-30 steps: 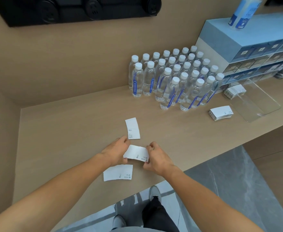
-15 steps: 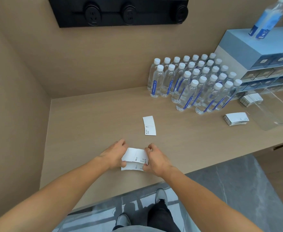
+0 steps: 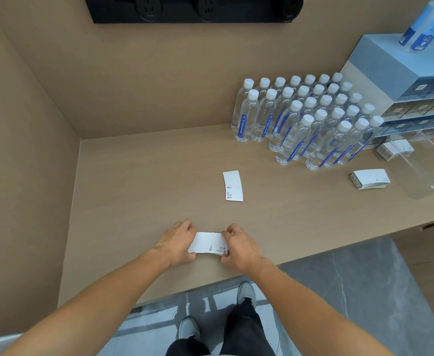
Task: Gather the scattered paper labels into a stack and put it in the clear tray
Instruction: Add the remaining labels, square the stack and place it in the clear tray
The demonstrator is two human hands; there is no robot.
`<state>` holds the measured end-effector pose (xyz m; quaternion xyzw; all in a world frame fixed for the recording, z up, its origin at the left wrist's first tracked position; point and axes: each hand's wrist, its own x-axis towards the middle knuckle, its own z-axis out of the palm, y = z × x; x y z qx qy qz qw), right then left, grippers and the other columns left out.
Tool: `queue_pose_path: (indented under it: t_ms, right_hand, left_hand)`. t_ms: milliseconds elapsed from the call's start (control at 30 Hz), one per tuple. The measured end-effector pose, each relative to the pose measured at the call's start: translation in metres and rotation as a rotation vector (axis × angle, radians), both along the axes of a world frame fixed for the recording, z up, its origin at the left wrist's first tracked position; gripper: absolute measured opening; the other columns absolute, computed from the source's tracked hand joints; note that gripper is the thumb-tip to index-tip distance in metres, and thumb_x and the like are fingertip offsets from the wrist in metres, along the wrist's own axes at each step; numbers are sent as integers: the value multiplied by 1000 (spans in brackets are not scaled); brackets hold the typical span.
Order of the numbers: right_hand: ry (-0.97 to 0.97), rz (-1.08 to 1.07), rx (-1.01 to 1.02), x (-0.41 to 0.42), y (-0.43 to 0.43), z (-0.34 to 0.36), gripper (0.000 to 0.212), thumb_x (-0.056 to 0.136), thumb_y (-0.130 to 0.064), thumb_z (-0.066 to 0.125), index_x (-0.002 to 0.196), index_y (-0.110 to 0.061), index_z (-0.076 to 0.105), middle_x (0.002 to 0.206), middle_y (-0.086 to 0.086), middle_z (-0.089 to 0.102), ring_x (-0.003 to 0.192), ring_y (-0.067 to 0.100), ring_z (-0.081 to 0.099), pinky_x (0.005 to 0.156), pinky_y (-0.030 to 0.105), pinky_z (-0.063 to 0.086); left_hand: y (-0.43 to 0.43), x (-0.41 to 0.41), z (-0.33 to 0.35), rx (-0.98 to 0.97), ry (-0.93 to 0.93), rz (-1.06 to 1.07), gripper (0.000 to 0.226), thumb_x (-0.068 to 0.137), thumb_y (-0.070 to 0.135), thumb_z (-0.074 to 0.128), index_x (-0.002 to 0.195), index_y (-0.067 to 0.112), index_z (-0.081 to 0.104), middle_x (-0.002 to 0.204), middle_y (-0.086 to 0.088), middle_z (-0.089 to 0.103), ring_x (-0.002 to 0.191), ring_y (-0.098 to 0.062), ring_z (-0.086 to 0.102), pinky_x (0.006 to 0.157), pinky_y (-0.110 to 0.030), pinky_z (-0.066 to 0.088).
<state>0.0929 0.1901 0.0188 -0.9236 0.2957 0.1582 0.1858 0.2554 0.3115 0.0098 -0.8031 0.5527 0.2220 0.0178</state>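
A small stack of white paper labels (image 3: 208, 243) lies near the counter's front edge, squared up between both hands. My left hand (image 3: 175, 242) grips its left end and my right hand (image 3: 239, 246) grips its right end. One loose white label (image 3: 233, 185) lies flat on the counter farther back, apart from the hands. The clear tray (image 3: 428, 168) stands at the far right, with a stack of labels (image 3: 395, 148) at its back end. Another label stack (image 3: 369, 178) rests on the counter just left of the tray.
Several water bottles (image 3: 306, 122) with white caps stand in a block at the back right. A blue drawer unit (image 3: 401, 80) sits behind them with bottles on top. The wooden counter (image 3: 133, 191) meets walls at left and back.
The label that lay near the front edge has been joined under the held label, and both hands now square one aligned stack. The view has shifted left.
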Motion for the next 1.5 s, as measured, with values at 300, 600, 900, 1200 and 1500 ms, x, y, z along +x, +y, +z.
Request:
queue_pose_path:
  t_ms: [300,600,900,1200,1500]
  right_hand:
    - [17,-14,17,-1,-2,-11,46,83,-24,63,123,-8,49,132,5,40,112,27,50,87,37,50]
    - [70,-49,63,5,-2,-16,46,84,-23,62,125,-8,46,132,6,41,114,29,51,88,37,47]
    - [90,-44,76,9,-6,-14,43,86,-15,63,124,-6,45,130,9,43,110,32,54,88,38,48]
    - [97,-58,132,10,-14,-9,44,88,-16,62,128,-9,46,121,7,42,117,31,49,96,44,48]
    - [77,-82,122,14,-66,27,54,83,-39,70,124,-9,50,124,10,49,117,30,51,92,38,48]
  left_hand:
    - [-2,-1,-10,-18,-3,-7,50,78,38,64,120,16,51,122,-1,44,114,-22,44,90,-37,48]
    - [-7,-2,-15,-1,80,33,49,75,29,68,117,12,53,119,-4,46,112,-23,48,95,-34,46]
    - [-10,-2,-13,31,74,21,52,76,29,68,121,10,50,122,-5,44,114,-23,47,96,-32,45]
    - [-26,-1,-1,190,63,13,47,75,35,69,111,11,52,119,-5,43,105,-24,52,86,-32,48]
    - [-77,23,37,328,72,43,54,82,40,69,122,8,53,132,-10,46,116,-30,55,93,-35,48]
